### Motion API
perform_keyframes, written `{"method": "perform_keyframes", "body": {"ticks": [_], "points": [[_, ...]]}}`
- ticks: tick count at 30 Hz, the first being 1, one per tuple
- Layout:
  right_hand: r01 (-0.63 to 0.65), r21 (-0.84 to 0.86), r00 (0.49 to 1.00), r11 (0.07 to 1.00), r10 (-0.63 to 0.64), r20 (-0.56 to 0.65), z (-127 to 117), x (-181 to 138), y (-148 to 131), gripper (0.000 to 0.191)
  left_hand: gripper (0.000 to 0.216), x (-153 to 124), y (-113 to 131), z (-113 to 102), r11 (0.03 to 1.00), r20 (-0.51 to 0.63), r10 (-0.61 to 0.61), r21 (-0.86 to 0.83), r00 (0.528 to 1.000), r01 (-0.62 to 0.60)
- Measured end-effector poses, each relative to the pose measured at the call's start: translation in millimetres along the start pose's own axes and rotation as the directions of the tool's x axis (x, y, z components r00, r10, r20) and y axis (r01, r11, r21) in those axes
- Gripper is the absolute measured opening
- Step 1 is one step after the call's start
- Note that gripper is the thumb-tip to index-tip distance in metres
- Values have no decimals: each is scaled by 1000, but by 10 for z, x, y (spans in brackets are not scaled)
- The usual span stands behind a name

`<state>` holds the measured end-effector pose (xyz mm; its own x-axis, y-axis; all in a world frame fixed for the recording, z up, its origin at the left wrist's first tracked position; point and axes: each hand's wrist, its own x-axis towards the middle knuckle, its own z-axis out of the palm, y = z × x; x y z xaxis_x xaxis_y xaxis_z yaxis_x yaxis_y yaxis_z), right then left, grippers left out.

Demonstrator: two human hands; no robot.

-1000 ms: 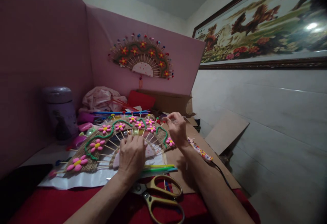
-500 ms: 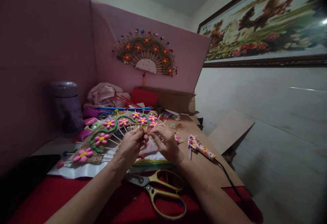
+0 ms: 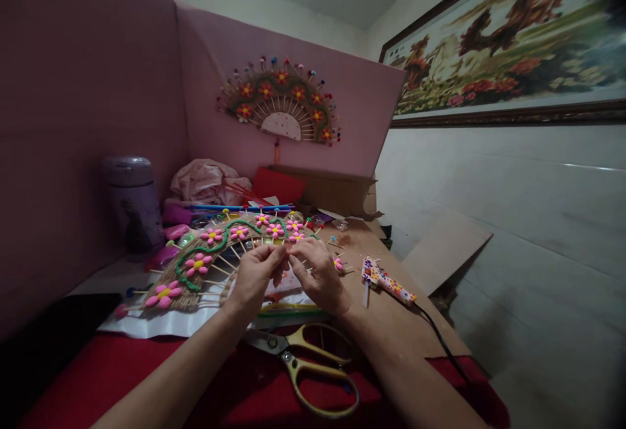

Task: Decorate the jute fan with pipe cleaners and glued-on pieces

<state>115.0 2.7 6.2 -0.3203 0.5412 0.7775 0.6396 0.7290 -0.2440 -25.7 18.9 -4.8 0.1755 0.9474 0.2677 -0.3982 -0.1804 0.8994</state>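
Observation:
My left hand [image 3: 261, 274] and my right hand [image 3: 320, 272] meet fingertip to fingertip over the table, both closed in a pinch. Whatever lies between the fingertips is too small or hidden to name. Behind and beneath them spreads a fan-shaped craft [image 3: 188, 279] of twine and thin sticks, with pink clay flowers and a wavy green cord on it. Part of its right side is covered by my hands. Close below my wrists lies a pair of scissors [image 3: 320, 367] with yellow handles.
A flower-patterned glue gun [image 3: 391, 284] with a black cord rests on the brown board [image 3: 415, 334] at right. At back left stands a purple bottle [image 3: 133, 204]. A finished-looking fan [image 3: 281, 106] hangs on the pink panel. A dark flat object [image 3: 63, 331] lies at left.
My hands stay fingertip to fingertip; my left fingers have shifted slightly, with the thumb now straighter. The whole view has drifted a little. Objects on the table have not moved.

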Motion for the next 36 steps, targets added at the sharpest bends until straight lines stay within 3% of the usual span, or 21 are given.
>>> {"method": "perform_keyframes", "body": {"ticks": [3, 6, 13, 21, 25, 29, 36], "points": [[31, 58, 999, 998, -33, 30, -14, 1, 22, 12, 30, -9, -19, -13, 993, -5, 85, 86, 996, -85], [54, 50, 998, 997, -56, 37, -11, 1, 45, 13, 30, -3, -23, -5, 990, -2, 88, 107, 996, -88], [-31, -35, 999, 999, 29, -40, 28, -27, 55, 6, 30, 13, -2, 13, 981, -108, 152, 139, 982, -137], [-72, 213, 989, 974, 98, -114, 51, -45, 50, 9, 27, -26, -40, 6, 905, -33, 196, 392, 980, -168], [-91, 329, 981, 940, 142, -134, 82, -35, 87, 8, 15, -4, -59, 7, 871, 1, 226, 448, 974, -203], [-69, 314, 981, 947, 122, -153, 77, -27, 85, 9, 16, -12, -59, 35, 840, 62, 254, 481, 965, -251], [-49, 292, 984, 955, 96, -148, 49, -33, 47, 9, 14, -64, 15, 61, 762, 72, 301, 581, 951, -285]]}}
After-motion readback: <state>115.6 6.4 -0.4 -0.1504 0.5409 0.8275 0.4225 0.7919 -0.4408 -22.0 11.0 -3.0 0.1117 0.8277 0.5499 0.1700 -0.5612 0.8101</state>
